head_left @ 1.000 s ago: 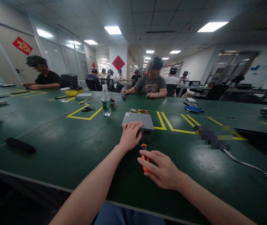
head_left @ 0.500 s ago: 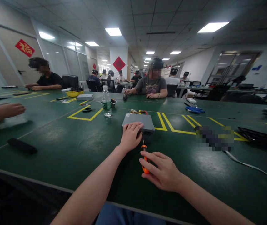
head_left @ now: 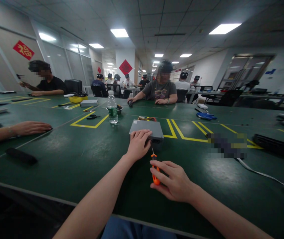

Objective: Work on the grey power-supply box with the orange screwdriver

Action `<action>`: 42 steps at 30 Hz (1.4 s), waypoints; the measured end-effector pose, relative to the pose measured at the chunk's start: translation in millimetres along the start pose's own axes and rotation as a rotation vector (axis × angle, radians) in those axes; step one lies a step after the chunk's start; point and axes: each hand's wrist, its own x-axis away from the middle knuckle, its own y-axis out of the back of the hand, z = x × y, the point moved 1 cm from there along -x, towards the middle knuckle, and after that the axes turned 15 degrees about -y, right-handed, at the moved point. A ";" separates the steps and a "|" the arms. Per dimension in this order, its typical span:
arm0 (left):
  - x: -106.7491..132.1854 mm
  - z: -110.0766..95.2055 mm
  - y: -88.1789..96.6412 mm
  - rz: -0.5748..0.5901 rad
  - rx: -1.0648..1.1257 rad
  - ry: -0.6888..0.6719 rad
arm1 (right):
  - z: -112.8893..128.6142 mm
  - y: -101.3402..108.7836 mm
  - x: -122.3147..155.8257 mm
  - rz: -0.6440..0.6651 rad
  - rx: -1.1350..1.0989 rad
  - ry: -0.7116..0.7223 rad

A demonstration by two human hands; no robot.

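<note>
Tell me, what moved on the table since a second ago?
A co-worker's hand slid in from the left edge, farther onto the table. The left hand stayed on the box, and the right hand kept holding the screwdriver, tip toward the box.

We see an evenly lit room. White ceiling panels (head_left: pixel 119 32) pour flat light down, and the nearest ones blow out to pure white. The green surface (head_left: pixel 64 149) carries dull patches of sheen. Only a faint, soft shadow lies beneath our right hand (head_left: pixel 174 181). The corners darken, straight lines bow toward the edges, and the far end of the room looks soft.
</note>
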 end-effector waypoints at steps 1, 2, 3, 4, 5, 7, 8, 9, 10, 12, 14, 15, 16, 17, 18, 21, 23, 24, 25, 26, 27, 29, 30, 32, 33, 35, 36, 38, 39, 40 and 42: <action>0.0 -0.1 0.2 0.003 0.002 0.002 | -1.5 -1.0 1.3 -0.031 -0.017 -0.017; -0.1 -0.1 0.3 0.007 0.003 0.005 | -3.1 -1.9 2.6 -0.058 -0.036 -0.035; -0.1 -0.1 0.3 0.010 0.005 0.009 | -4.3 -2.6 3.5 -0.072 -0.051 -0.048; -0.2 -0.1 0.1 0.012 0.006 0.014 | -5.1 -3.0 4.0 -0.071 -0.060 -0.054; -0.2 0.0 0.0 0.013 0.007 0.017 | -5.4 -2.9 4.1 -0.056 -0.058 -0.055; -0.3 0.2 -0.3 0.010 0.010 0.018 | -4.2 -1.5 2.9 0.007 -0.033 -0.041; -0.3 0.2 -0.4 0.007 0.012 0.016 | -3.0 -0.4 1.9 0.043 -0.018 -0.033; -0.3 0.2 -0.4 0.003 0.015 0.014 | -1.8 0.8 1.0 0.072 -0.006 -0.023; -0.3 0.3 -0.3 0.000 0.016 0.012 | -0.5 1.8 0.2 0.089 0.003 -0.011; -0.3 0.3 -0.1 -0.003 0.016 0.010 | 1.1 2.6 -0.7 0.087 0.011 0.009; -0.2 0.3 0.1 -0.002 0.013 0.008 | 0.9 1.3 -0.4 0.049 -0.005 0.001; -0.1 0.4 0.1 0.000 0.010 0.008 | 0.2 0.1 0.1 0.023 -0.030 -0.018; -0.1 0.5 0.1 0.003 0.007 0.008 | -0.6 -1.1 0.8 -0.003 -0.062 -0.042; -0.1 0.5 0.1 0.004 0.002 0.008 | -1.5 -2.2 1.6 -0.023 -0.097 -0.065; 0.0 0.6 0.1 0.006 0.000 0.009 | -2.0 -2.9 2.3 -0.031 -0.125 -0.087; 0.1 0.8 0.1 0.006 0.001 0.009 | -1.4 -2.2 3.1 0.034 -0.126 -0.110; 0.1 0.7 0.3 0.000 0.003 0.007 | 0.5 0.0 2.2 0.110 -0.083 -0.092; 0.2 0.6 0.3 -0.004 0.002 0.007 | 1.4 1.0 1.6 0.133 -0.061 -0.075; 0.2 0.5 0.3 -0.006 -0.001 0.007 | 2.0 1.8 0.9 0.143 -0.045 -0.058; 0.1 0.4 0.3 -0.006 -0.004 0.007 | 2.2 2.1 0.5 0.137 -0.036 -0.046; 0.1 0.3 0.2 -0.005 -0.007 0.008 | 1.9 1.9 0.2 0.116 -0.039 -0.043; 0.0 0.2 -0.1 0.000 -0.016 0.010 | 0.0 0.1 0.6 0.056 -0.080 -0.055; -0.1 0.2 -0.3 0.001 -0.019 0.011 | -1.2 -1.1 1.2 0.030 -0.108 -0.069; -0.1 0.3 -0.7 0.000 -0.027 0.011 | -3.3 -3.1 2.6 0.011 -0.151 -0.100; -0.1 0.3 -0.9 -0.002 -0.030 0.011 | -3.7 -3.6 3.1 0.020 -0.157 -0.111; -0.1 0.6 -1.2 -0.005 -0.031 0.012 | -3.0 -3.1 3.2 0.072 -0.139 -0.118; -0.1 0.7 -1.3 -0.005 -0.029 0.012 | -2.1 -2.4 2.8 0.108 -0.118 -0.112; -0.1 0.9 -1.4 -0.005 -0.022 0.013 | 0.0 -0.9 1.4 0.170 -0.068 -0.086; -0.1 0.9 -1.4 -0.004 -0.018 0.012 | 0.7 -0.5 0.7 0.185 -0.042 -0.076; -0.1 0.9 -1.3 -0.003 -0.015 0.012 | 1.1 -0.5 0.2 0.183 -0.021 -0.068; 0.0 0.8 -1.1 0.000 -0.014 0.011 | 0.5 -1.4 0.0 0.128 -0.012 -0.063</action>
